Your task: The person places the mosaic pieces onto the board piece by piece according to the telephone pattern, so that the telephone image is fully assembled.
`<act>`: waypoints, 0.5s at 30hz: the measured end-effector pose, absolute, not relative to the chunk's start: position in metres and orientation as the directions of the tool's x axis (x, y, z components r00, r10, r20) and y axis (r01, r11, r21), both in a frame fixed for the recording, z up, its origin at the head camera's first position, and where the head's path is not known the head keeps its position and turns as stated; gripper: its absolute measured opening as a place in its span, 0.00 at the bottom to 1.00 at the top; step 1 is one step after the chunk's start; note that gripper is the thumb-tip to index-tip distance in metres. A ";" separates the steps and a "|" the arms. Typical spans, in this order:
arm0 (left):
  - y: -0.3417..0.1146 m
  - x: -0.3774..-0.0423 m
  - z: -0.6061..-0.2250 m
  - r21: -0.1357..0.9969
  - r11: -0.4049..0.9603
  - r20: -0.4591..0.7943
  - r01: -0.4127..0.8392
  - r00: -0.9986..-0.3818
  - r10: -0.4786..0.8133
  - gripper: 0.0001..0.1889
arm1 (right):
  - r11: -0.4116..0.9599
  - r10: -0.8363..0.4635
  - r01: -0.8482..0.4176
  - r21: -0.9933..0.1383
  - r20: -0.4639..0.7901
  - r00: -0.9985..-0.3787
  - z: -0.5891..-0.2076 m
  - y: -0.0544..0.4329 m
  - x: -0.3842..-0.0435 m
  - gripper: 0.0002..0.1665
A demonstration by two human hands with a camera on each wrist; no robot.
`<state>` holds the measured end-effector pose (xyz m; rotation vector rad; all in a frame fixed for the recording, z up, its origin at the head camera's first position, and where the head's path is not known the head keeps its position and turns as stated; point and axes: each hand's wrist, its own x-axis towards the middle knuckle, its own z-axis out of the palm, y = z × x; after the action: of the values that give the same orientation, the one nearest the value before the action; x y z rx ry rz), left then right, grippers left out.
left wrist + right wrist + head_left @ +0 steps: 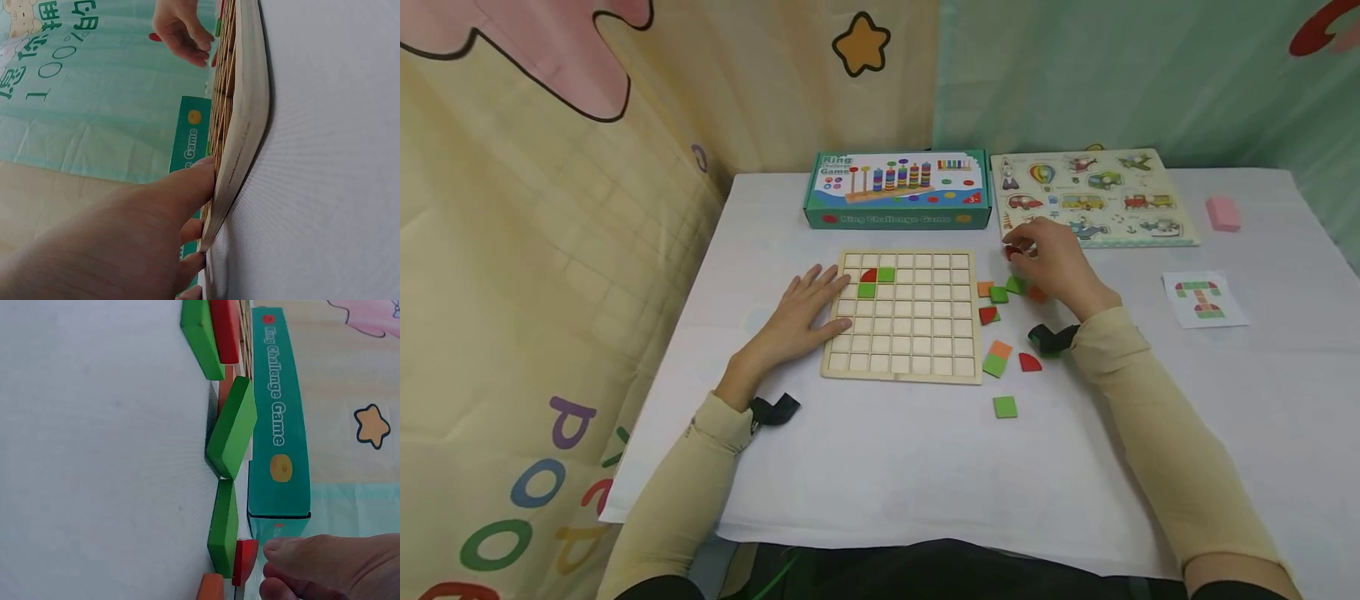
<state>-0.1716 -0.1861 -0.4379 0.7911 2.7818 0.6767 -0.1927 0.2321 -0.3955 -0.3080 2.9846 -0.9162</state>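
A wooden grid board (901, 374) lies on the table with a red quarter-circle tile (868, 275) and two green square tiles (886, 274) in its upper left cells. My left hand (801, 312) rests at the board's left side, fingers spread, thumb on the frame (240, 144). Beyond the board's upper right corner, my right hand (1056, 262) pinches another red quarter-circle tile (1012, 252) between thumb and fingertips. Green square tiles (232, 428) and a red tile (225, 331) stand out near it in the right wrist view.
Loose green, orange and red tiles (1005, 407) lie right of the board. Behind are a Ring Challenge Game box (897, 218) and a picture puzzle board (1172, 196). A pattern card (1232, 310) and a pink block (1222, 214) sit further right.
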 end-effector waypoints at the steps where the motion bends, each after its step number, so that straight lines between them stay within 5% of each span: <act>1: -0.186 -0.171 -0.439 0.471 0.756 -0.041 0.455 -0.844 0.534 0.42 | 0.811 -0.169 -0.171 -0.559 0.055 -0.984 -0.398 0.234 -0.192 0.16; 15: -0.186 -0.173 -0.442 0.476 0.748 -0.028 0.462 -0.842 0.538 0.41 | 0.807 -0.134 -0.152 -0.571 0.074 -0.988 -0.408 0.234 -0.187 0.14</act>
<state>-0.1726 -0.1858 -0.4423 0.8023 2.7824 0.6938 -0.1874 0.2344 -0.4082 -0.2383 3.0143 -0.9569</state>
